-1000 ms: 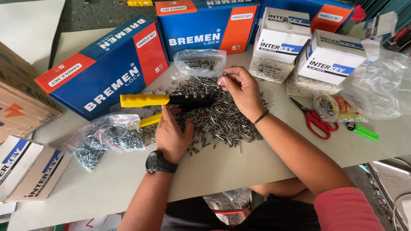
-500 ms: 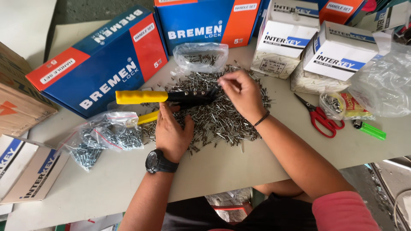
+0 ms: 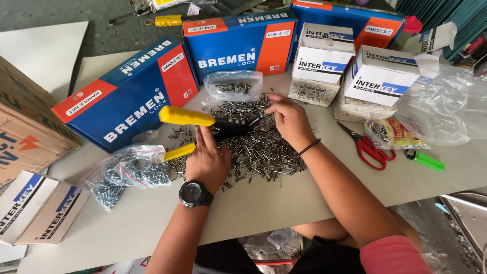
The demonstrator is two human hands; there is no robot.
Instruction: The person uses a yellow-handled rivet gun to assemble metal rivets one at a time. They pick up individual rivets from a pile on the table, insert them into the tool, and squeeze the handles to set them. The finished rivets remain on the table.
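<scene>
Left hand [image 3: 207, 158], black watch at the wrist, rests palm-down on the yellow-handled black riveting tool [image 3: 213, 124], fingers flat against its handles; whether it actually grips cannot be told. The tool lies on the loose heap of small grey metal rivets [image 3: 253, 147] at the middle of the pale tabletop [image 3: 253, 208]. Right hand [image 3: 286, 119] sits on the heap, fingertips pinched at the tool's nose. Red-handled scissors [image 3: 369, 147] lie to its right, apart.

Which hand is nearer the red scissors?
Right. The right hand rests on the rivet pile, just left of the red scissors. The left hand is farther left, by the yellow-handled tool.
</scene>
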